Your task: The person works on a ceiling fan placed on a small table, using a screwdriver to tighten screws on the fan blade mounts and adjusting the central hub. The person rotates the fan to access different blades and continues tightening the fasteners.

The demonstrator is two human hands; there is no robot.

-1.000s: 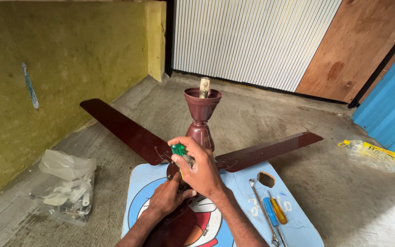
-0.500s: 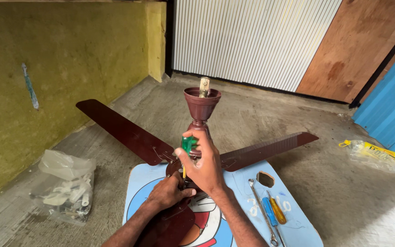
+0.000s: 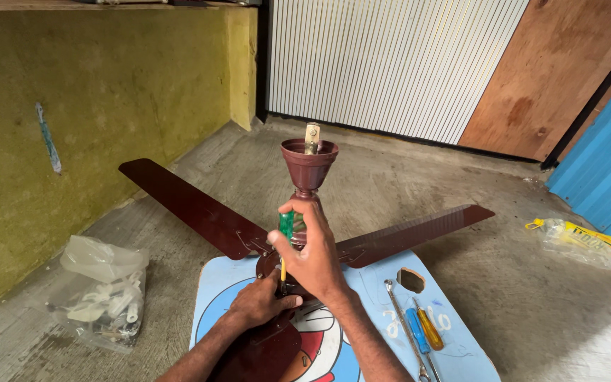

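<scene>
Left hand (image 3: 259, 303): fingers curled, pressing on maroon fan motor housing (image 3: 277, 265), atop blue cartoon board (image 3: 376, 297) on concrete floor (image 3: 404, 177). Right hand (image 3: 312, 255): closed fist around green-handled screwdriver (image 3: 286, 228), shaft pointing down at housing. Spanner (image 3: 401, 315), two more screwdrivers (image 3: 422, 329) on board at 3 o'clock. Plastic bag of parts (image 3: 100, 290) at 9 o'clock. Fan blades (image 3: 192, 209) spread to 10 and 2 o'clock; canopy cup (image 3: 309, 161) upright at 12.

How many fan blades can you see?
3. One blade points left, one blade points right, and one blade lies under the arms, partly hidden.
</scene>
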